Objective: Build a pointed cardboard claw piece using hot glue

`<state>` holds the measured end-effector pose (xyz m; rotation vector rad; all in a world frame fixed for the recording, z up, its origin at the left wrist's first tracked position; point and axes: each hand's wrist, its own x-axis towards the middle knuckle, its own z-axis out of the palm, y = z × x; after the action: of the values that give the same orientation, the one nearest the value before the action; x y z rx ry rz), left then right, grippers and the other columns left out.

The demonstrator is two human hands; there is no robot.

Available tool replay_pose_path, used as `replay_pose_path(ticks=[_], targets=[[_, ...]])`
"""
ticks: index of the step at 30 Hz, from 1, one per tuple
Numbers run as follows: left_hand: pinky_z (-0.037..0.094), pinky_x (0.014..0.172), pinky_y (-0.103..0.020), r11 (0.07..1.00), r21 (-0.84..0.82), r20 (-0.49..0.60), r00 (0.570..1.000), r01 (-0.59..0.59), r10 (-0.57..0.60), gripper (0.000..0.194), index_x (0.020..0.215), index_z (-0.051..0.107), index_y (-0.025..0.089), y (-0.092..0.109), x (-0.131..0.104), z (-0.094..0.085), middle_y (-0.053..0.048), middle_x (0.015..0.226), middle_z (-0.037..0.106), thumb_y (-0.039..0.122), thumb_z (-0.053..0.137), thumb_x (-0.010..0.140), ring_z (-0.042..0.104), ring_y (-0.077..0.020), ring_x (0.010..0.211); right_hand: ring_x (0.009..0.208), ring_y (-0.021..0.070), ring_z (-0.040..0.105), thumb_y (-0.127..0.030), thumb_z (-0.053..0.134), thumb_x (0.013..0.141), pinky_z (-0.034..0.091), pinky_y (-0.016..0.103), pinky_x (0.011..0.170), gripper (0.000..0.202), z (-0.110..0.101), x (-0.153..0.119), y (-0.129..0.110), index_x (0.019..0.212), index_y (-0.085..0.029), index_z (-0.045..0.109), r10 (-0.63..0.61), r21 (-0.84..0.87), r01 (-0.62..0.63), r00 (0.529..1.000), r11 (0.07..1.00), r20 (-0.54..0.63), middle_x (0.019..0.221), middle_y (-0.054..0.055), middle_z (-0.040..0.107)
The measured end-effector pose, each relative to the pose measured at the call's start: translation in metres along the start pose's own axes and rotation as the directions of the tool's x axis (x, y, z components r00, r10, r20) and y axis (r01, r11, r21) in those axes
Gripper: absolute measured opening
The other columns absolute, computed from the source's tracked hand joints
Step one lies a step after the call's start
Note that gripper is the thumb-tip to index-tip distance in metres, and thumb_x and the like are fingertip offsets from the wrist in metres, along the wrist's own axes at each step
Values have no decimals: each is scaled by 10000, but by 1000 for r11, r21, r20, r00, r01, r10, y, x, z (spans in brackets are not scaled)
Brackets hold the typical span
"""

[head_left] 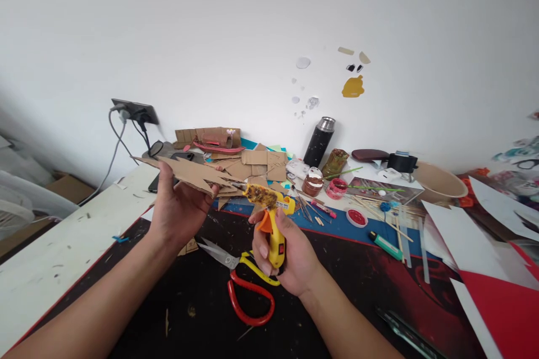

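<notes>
A jagged-edged piece of brown cardboard (188,172) is gripped by my left hand (177,207), thumb on top and fingers beneath. My right hand (286,252) is wrapped round a yellow hot glue gun (277,244) with an orange trigger and a browned, crusted front. The gun's nozzle points left, at the cardboard's right end; whether it touches I cannot tell. Below the hands, on the dark mat, lie scissors (230,262) with one red and one yellow handle, blades partly apart.
Cardboard scraps (256,164) and a small boat model (217,143) lie by the wall. Behind the gun are a black flask (319,143), paint jars (313,183) and thin sticks (374,206). A teal-handled cutter (385,245) and red paper (501,311) lie right.
</notes>
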<state>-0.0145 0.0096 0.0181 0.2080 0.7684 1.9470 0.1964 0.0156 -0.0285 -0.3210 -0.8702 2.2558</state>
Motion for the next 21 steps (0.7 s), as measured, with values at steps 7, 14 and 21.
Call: replay_pose_path(ticks=[7, 14, 21], targets=[[684, 505, -290, 1000, -3, 23, 1000, 7, -7, 676, 1017, 782, 190, 0, -2, 1, -91, 843, 864, 623, 294, 1193, 822, -222, 648, 357, 92, 508, -702, 867, 900, 312, 174, 331, 563, 3, -1, 2, 999, -159, 758, 42, -41, -42, 999, 998, -5, 541, -43, 636], [676, 497, -285, 1000, 24, 43, 999, 7, -8, 676, 1023, 778, 204, -1, -3, 1, -69, 793, 852, 626, 278, 1192, 801, -214, 597, 345, 89, 459, -781, 853, 866, 274, 184, 326, 624, 2, 0, 0, 973, -178, 736, 25, -52, -29, 997, 998, -78, 505, -70, 581], [661, 495, -271, 998, 54, 18, 1000, -21, 20, 685, 1019, 771, 202, 0, -3, 4, -49, 765, 845, 617, 257, 1199, 802, -204, 599, 349, 85, 440, -755, 901, 835, 271, 178, 337, 614, 6, 1, 1, 941, -175, 731, 0, -64, -7, 994, 998, -108, 465, -85, 527]])
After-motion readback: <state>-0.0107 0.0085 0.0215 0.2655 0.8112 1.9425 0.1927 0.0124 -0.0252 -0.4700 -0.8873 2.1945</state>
